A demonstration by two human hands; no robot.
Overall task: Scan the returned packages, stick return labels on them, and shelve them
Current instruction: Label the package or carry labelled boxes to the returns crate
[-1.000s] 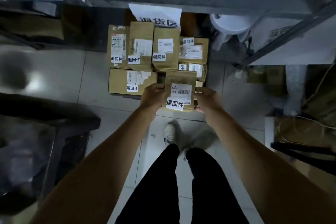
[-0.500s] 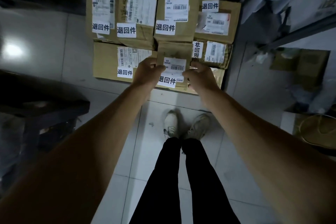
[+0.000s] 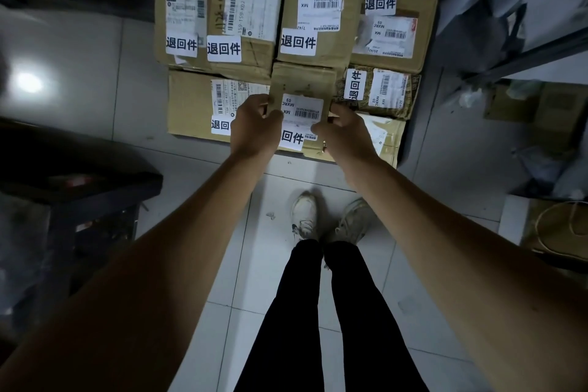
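Head view. You held a small cardboard package between both hands, low over the stack of returned boxes on the tiled floor. Your left hand had its fingers curled round the package's left edge; your right hand gripped the right edge the same way, thumb on top. The package sat at the near middle of the pile, apparently touching the boxes under and behind it, though whether it rested fully you could not tell from here.

Handling, as a judgement: it looked light and stiff, a plain corrugated carton with square corners, easy to carry by its two side edges as you had it. The faces seemed matte, not slippery; the paper stickers were the smoother patches.

Materials: brown cardboard throughout, some cartons creased and taped. A white barcode label and a white return label with bold black characters lay on the package's top. Neighbouring boxes carried like stickers. Your pale shoes stood just short of the pile.
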